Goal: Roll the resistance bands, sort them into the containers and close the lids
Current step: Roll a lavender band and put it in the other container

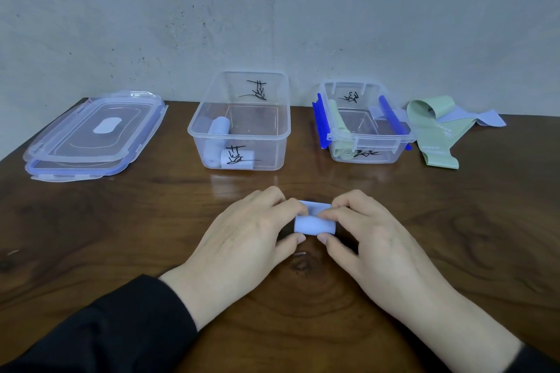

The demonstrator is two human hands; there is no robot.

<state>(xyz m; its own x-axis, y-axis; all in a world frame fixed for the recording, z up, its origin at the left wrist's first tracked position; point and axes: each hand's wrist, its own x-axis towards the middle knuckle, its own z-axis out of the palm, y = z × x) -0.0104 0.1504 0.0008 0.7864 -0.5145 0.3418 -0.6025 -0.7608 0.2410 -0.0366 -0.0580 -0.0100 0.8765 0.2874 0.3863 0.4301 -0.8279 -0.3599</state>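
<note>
Dark wooden table (91, 236) with swirling grain and a knot near the front; behind it, scuffed grey wall (272, 9).

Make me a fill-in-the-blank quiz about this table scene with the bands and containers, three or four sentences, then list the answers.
1. Both hands, left hand and right hand, hold a rolled band whose colour is ____.
2. The two lids lie stacked to the ____ of both containers.
3. The smaller container with blue clips holds a rolled band coloured ____.
4. The unrolled bands lie to the ____ of the smaller container.

Answers: blue; left; green; right
</note>
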